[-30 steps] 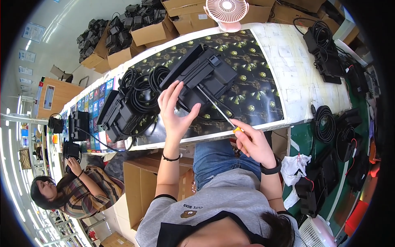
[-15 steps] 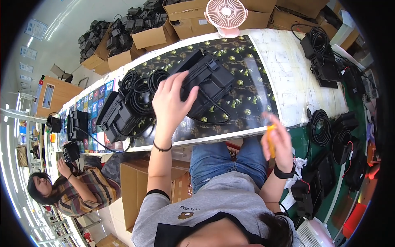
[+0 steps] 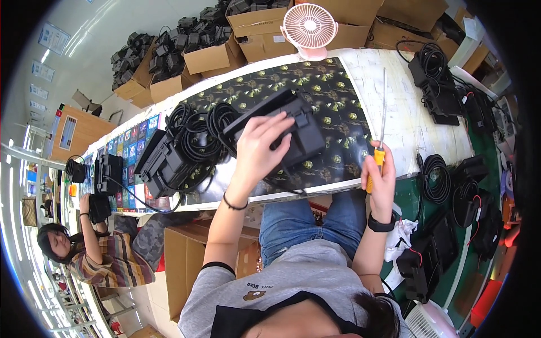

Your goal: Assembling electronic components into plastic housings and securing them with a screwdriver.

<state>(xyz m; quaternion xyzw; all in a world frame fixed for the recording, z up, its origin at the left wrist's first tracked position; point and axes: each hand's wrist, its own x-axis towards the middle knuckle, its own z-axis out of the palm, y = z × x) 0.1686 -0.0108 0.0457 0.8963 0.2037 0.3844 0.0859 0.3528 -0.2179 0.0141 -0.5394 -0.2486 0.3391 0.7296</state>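
On table (image 3: 420, 115), blk unit (image 3: 310, 134) partly under L hand (image 3: 260, 147) — spread loosely — w/ R hand (image 3: 383, 183) gripping screwdriver (image 3: 378, 160).

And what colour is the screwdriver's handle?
The screwdriver's handle is yellow, best seen in the head view.

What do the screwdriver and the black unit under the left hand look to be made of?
Screwdriver: probably a steel shaft, slim, grey and shiny; the yellow handle, with darker stripes, is likely plastic.
Unit: likely hard plastic, dull black with moulded-looking edges, though painted metal can't be ruled out.
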